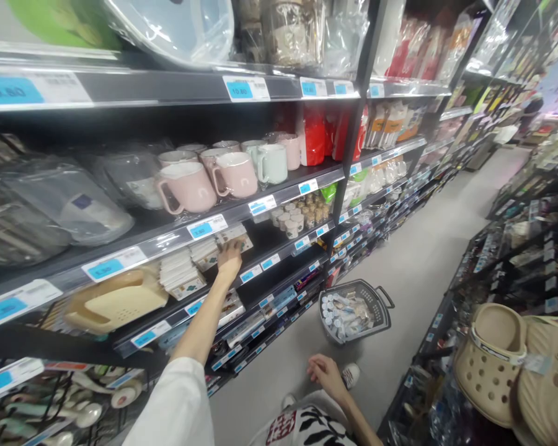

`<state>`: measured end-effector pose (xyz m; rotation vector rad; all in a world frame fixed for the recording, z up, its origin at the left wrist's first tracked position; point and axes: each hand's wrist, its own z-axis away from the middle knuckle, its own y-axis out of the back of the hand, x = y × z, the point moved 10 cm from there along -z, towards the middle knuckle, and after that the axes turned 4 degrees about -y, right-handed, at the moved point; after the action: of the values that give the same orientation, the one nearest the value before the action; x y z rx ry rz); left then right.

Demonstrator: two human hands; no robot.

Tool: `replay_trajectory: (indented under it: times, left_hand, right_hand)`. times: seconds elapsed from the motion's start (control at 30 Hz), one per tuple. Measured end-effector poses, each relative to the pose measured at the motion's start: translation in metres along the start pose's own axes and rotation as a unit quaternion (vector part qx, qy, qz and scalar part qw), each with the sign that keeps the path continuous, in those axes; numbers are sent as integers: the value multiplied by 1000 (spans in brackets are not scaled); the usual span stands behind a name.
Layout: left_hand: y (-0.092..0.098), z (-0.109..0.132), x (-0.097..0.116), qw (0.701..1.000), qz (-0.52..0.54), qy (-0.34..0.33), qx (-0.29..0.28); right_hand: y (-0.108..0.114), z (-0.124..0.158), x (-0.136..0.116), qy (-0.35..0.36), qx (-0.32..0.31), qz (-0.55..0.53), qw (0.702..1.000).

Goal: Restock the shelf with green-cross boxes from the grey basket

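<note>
My left hand [229,260] reaches up to a dark shop shelf [260,244]. Its fingers rest on a small flat packet [235,237] at the front of a row of similar packets [181,272], and whether they grip it is hidden. My right hand [324,373] hangs low over my knee, fingers loosely curled, holding nothing I can see. A grey shopping basket [376,291] full of small bottles and packs sits on the floor ahead.
Pink and mint mugs [235,173] line the shelf above. A cream plastic item [116,303] lies to the left of the packets. Small jars [297,217] stand further right. Beige clogs [497,359] hang on the right rack. A grey aisle floor [428,260] runs ahead.
</note>
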<state>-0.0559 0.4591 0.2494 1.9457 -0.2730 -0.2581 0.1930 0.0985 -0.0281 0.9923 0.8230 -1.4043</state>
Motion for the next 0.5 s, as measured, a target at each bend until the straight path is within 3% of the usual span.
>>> replay_trajectory:
  times: [0.5]
  left_hand:
    - [7, 9, 12, 999, -21, -25, -20]
  right_hand:
    - [1, -1, 3, 9, -8, 6, 1000]
